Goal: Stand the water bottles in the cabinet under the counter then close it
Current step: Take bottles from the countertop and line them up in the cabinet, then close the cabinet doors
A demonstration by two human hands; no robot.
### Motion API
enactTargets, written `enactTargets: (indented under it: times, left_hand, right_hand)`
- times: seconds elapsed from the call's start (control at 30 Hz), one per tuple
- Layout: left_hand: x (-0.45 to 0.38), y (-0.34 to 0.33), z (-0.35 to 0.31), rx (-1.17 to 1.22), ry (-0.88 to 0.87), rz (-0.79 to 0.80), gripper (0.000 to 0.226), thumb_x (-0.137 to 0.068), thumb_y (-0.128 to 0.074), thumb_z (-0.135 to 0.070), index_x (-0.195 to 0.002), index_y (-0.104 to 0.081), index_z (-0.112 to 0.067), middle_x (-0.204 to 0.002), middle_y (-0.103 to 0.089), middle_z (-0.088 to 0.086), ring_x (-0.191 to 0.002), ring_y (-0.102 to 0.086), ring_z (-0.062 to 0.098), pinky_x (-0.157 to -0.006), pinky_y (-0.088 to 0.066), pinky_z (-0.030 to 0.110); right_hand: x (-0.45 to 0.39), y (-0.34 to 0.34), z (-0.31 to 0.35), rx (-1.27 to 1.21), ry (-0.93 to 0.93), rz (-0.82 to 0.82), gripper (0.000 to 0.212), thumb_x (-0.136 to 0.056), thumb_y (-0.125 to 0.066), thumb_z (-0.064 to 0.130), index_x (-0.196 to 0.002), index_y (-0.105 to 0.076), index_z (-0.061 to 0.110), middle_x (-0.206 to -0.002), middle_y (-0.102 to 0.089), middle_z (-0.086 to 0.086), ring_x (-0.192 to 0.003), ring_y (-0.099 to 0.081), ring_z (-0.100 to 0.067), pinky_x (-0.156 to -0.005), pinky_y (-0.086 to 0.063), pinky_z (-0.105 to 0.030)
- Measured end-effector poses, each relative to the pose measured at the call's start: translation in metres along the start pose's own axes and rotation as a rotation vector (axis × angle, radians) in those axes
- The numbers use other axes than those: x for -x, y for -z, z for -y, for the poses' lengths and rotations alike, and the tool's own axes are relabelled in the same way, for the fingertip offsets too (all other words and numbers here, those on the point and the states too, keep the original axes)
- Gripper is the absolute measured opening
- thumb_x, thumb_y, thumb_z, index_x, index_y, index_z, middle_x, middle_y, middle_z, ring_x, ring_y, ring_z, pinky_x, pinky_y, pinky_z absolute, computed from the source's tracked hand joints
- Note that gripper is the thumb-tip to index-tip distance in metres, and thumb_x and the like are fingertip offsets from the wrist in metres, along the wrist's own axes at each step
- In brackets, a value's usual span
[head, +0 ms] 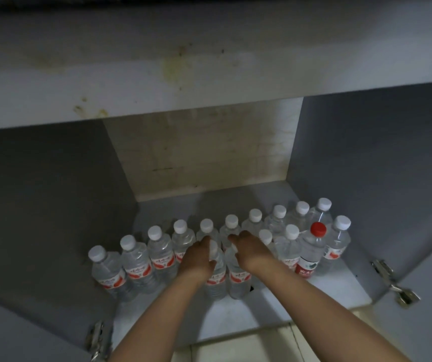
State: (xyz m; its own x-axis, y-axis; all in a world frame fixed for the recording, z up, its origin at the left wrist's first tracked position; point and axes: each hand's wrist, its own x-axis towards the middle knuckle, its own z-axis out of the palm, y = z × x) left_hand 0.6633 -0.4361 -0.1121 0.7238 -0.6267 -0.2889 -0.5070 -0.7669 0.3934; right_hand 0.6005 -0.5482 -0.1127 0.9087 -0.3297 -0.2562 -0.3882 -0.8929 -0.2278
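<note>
The left hand [197,257] was wrapped around the neck of a clear water bottle [216,279] standing at the front of the cabinet floor [282,301], its fingers closed around the bottle just under the cap. Beside it, the right hand [246,248] lay over the top of a second bottle [238,280], the fingers curled down across it and covering its cap; the two bottles stood upright and touched each other.

Behind the hands a long row of bottles [157,254] with white caps and red labels ran from the left toward the back right, all upright and packed close. On the right a shorter second row stood in front of it, with one red-capped bottle [311,252] among the white ones.

Both cabinet doors were swung open, with a metal hinge [395,286] showing on the right door and another hinge [97,340] on the left. The stained edge of the counter [183,74] ran above the opening.
</note>
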Motion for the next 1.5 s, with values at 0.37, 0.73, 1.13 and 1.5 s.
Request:
enactTargets:
  times: [0.37, 0.73, 1.13, 1.5]
  left_hand:
    - [0.101, 0.047, -0.033, -0.339, -0.035, 0.110, 0.048, -0.098, -0.036, -0.012, -0.144, -0.028, -0.018, -0.157, -0.020, 0.005, -0.145, -0.015, 0.029, -0.119, -0.018, 0.040]
    - [0.270, 0.190, -0.188, -0.278, -0.071, 0.205, 0.042, -0.102, -0.029, -0.019, -0.144, -0.028, -0.021, -0.159, -0.016, 0.000, -0.148, -0.004, 0.027, -0.120, -0.011, 0.045]
    - [0.363, 0.226, -0.336, -0.235, -0.288, 0.086, 0.046, -0.102, -0.028, -0.034, -0.147, -0.024, -0.023, -0.160, -0.013, -0.003, -0.149, 0.002, 0.023, -0.122, -0.003, 0.042]
    - [0.384, 0.185, -0.387, -0.352, -0.278, 0.160, 0.051, -0.101, -0.025, -0.040, -0.148, -0.014, -0.026, -0.161, -0.004, -0.002, -0.149, 0.008, 0.024, -0.122, 0.000, 0.044]
  right_hand:
    - [0.094, 0.050, 0.011, -0.027, 0.060, -0.133, 0.026, -0.076, -0.052, 0.007, -0.091, -0.073, 0.001, -0.097, -0.073, -0.020, -0.094, -0.069, -0.034, -0.081, -0.056, -0.031]
    - [0.283, 0.245, -0.007, 0.148, -0.019, -0.078, 0.041, -0.045, -0.090, 0.028, -0.078, -0.076, 0.008, -0.078, -0.078, -0.011, -0.074, -0.075, -0.029, -0.063, -0.060, -0.041]
    - [0.479, 0.351, -0.136, 0.248, -0.259, -0.064, 0.057, -0.040, -0.094, 0.018, -0.089, -0.073, -0.001, -0.103, -0.070, -0.029, -0.092, -0.069, -0.045, -0.066, -0.055, -0.058]
    - [0.521, 0.323, -0.177, -0.004, -0.503, -0.135, 0.055, -0.093, -0.047, 0.018, -0.142, -0.027, 0.002, -0.155, -0.017, -0.022, -0.139, -0.026, -0.035, -0.110, -0.030, -0.043]
